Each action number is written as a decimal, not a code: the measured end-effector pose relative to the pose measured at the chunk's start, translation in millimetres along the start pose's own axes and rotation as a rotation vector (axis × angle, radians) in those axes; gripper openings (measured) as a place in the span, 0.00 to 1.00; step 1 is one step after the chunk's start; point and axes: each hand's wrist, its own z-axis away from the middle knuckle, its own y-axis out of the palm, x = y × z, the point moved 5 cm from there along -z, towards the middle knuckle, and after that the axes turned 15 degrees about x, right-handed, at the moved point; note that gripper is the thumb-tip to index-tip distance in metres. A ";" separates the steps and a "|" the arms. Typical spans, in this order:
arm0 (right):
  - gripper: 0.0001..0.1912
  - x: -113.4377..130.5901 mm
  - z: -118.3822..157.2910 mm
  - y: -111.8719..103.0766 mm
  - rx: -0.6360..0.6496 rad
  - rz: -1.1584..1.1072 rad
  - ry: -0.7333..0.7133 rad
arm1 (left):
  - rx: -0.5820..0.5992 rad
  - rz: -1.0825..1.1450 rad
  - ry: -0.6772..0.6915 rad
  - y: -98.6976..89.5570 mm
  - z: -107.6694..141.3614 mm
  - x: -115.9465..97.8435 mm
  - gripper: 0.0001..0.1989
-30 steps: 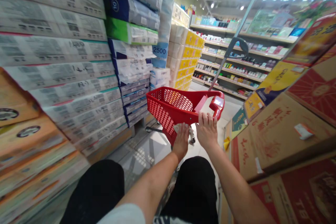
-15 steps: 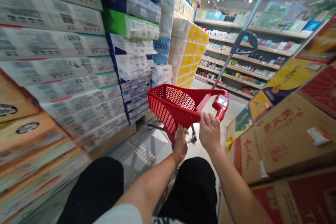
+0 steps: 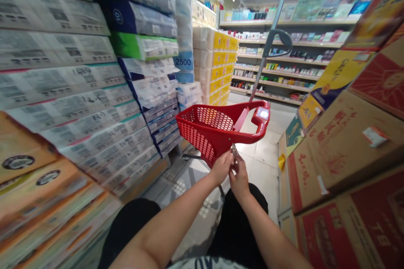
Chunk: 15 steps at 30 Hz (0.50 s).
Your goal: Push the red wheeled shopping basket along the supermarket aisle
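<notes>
Red cart (image 3: 217, 134): beside hands;
Left hand (image 3: 221, 168), right hand (image 3: 239, 176): pinching greyish cloth (image 3: 234, 150);
Cloth: apparently being adjusted; next, steady pinch needed.

Over on the pale tiled floor (image 3: 265, 151) stands a red shopping cart (image 3: 217, 130). To the left, a low wooden platform (image 3: 147, 183) carries stacked wrapped packs (image 3: 107, 111); far off, shelves (image 3: 315, 22) hold rows of small boxes and bottles (image 3: 279, 67).

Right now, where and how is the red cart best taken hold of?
Probably by the handle loop at the red cart's right end, reaching in from the near side. The loop's open middle should let fingers curl round its bar; the basket's mesh wall offers less.
</notes>
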 end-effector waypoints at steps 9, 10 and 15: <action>0.25 -11.8 -28.4 -7.4 -0.223 -0.073 0.414 | -0.107 -1.033 0.149 -50.2 -12.5 -51.0 0.32; 0.26 -13.5 -30.6 1.0 -0.212 -0.069 0.373 | -0.074 -1.099 0.150 -50.1 -20.6 -46.9 0.34; 0.19 -33.2 -28.3 41.7 -0.271 0.130 0.321 | 0.032 -1.217 0.120 -34.5 -48.3 -18.7 0.37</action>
